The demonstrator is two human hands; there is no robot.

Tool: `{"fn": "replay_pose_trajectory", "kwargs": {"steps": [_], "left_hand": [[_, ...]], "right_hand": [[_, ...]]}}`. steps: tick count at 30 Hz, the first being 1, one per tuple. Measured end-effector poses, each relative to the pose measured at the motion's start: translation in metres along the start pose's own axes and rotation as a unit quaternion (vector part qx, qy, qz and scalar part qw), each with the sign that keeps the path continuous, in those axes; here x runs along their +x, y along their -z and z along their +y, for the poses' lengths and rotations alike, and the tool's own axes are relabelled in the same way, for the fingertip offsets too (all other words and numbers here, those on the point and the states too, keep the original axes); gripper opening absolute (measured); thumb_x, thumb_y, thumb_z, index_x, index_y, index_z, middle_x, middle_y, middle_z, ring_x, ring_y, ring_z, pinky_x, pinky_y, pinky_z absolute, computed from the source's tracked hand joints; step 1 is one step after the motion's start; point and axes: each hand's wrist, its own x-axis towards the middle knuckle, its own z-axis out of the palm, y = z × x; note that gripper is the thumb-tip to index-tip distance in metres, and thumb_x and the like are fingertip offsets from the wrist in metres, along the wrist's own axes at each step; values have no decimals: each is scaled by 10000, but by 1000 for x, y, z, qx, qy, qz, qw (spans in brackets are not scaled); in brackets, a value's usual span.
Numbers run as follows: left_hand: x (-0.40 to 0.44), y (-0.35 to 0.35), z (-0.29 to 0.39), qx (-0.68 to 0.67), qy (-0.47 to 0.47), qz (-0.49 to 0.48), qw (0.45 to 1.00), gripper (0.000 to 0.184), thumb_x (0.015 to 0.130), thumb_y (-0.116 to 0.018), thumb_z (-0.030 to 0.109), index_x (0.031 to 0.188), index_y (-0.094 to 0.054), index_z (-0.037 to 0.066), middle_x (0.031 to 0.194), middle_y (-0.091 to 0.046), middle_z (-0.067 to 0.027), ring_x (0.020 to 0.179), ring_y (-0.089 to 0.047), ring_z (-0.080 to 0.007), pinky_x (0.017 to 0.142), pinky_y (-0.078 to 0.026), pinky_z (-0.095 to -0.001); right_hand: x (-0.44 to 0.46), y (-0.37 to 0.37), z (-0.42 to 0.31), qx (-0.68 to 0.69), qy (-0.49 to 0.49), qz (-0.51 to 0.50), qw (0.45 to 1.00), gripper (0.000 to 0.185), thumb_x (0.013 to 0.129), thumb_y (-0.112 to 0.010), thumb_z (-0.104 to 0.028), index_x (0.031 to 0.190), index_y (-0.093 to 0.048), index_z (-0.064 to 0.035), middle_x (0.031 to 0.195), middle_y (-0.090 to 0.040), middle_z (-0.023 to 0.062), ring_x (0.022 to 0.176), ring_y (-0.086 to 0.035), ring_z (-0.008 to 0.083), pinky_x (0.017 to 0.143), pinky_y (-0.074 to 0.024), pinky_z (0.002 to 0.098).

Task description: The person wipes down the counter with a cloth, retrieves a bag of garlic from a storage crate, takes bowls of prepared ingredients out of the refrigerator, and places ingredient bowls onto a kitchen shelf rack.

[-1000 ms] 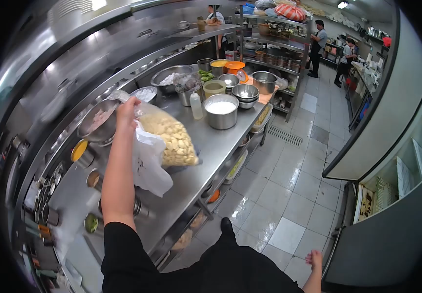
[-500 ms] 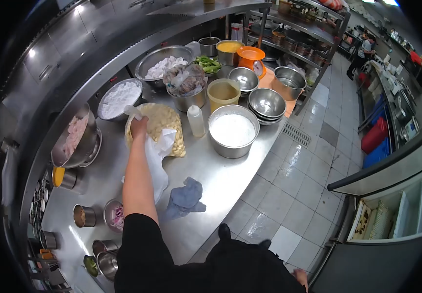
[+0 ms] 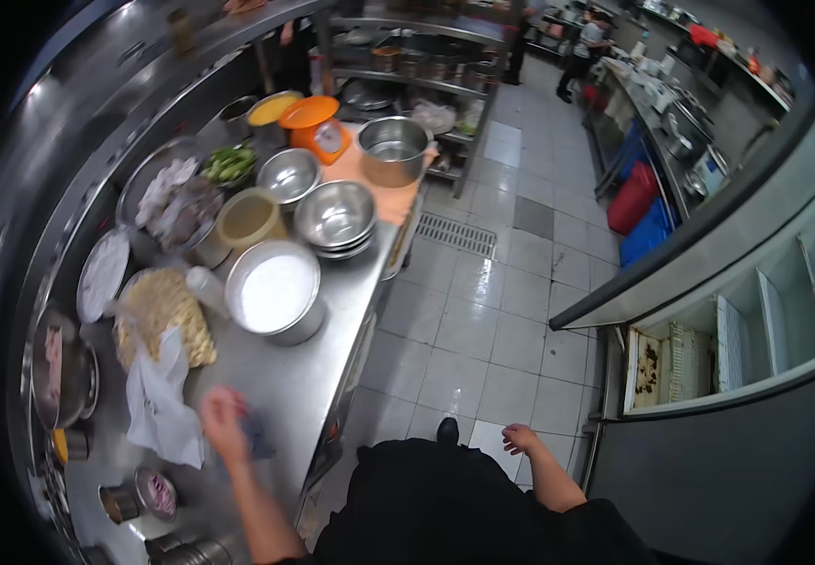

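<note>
Counter point(image 3: 285, 377) of laden steel, shiny floor point(image 3: 459, 348); left hand point(image 3: 226, 426) and right hand point(image 3: 521, 439) empty, fingers loosely half-open

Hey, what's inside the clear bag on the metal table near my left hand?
Pale, clove-like pieces show through the clear bag. The white plastic bag overlaps its near side, so whatever lies behind that part is hidden.

An orange scale point(image 3: 313, 121) (a pot point(image 3: 394, 171) beside it) stands near stacked bowls point(image 3: 335, 217).

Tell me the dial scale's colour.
The dial scale is orange, best seen in the head view.
</note>
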Motion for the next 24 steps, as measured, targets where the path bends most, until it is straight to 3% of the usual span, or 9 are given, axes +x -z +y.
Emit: {"fn": "replay_pose_trajectory", "kwargs": {"steps": [1,3,5,9,10,15,19,21,24], "left_hand": [[-32,-29,-13,-40,62,-122,990,131,953,-608,187,982,-583,62,846,-612,-32,680,-565,-95,594,-476,-241],[-93,-86,-32,23,209,-286,935,167,936,-627,199,1004,-641,47,821,-644,-24,711,-613,-107,608,-496,-246],[-136,-136,-43,70,225,-369,899,198,928,-634,210,1007,-661,31,796,-649,-21,704,-614,-97,620,-499,-256],[-165,-209,-66,218,113,-528,813,340,899,-651,316,1069,-660,21,874,-698,-108,784,-673,-212,727,-524,-318],[-166,-229,-58,212,124,-568,786,402,891,-644,378,1097,-660,33,924,-700,-146,846,-676,-265,778,-523,-346],[-162,-324,-21,270,-41,-686,675,441,896,-611,441,1095,-665,51,944,-693,-153,901,-665,-291,792,-518,-389],[-183,-406,-23,264,-179,-771,552,445,910,-561,473,1119,-648,90,973,-684,-156,921,-647,-347,795,-509,-428],[-215,-436,-5,255,-213,-791,514,448,916,-567,477,1108,-648,80,980,-680,-151,931,-655,-310,791,-506,-397],[-277,-464,12,191,-257,-826,464,440,917,-570,461,1124,-634,77,1009,-674,-159,939,-655,-314,797,-507,-401]], "right_hand": [[7,9,3,-8,-14,-8,1000,367,943,-575,-306,1226,-547,-73,1018,-664,131,789,-693,244,617,-579,395],[26,30,17,11,-2,-2,1000,365,943,-574,-307,1226,-549,-78,1020,-664,130,791,-695,246,618,-578,400],[32,53,33,36,14,14,999,363,943,-572,-309,1225,-551,-83,1023,-664,129,793,-696,247,619,-577,405],[16,106,70,134,44,63,988,352,947,-567,-307,1210,-553,-73,1012,-664,124,784,-698,255,619,-575,401],[4,114,85,169,51,81,981,351,949,-568,-305,1208,-551,-68,1010,-664,124,782,-699,259,617,-575,396],[-67,110,203,401,38,236,884,321,941,-570,-263,1181,-538,-52,983,-664,163,757,-699,279,571,-576,395],[-135,13,296,519,-55,307,796,297,943,-547,-243,1166,-523,-50,929,-664,172,726,-690,306,571,-572,428],[-163,-57,337,543,-109,308,774,306,943,-540,-252,1172,-518,-51,923,-666,166,740,-688,317,582,-571,447],[-200,-168,388,601,-190,214,746,305,923,-530,-255,1162,-501,-66,986,-657,172,733,-684,324,547,-546,470]]}}
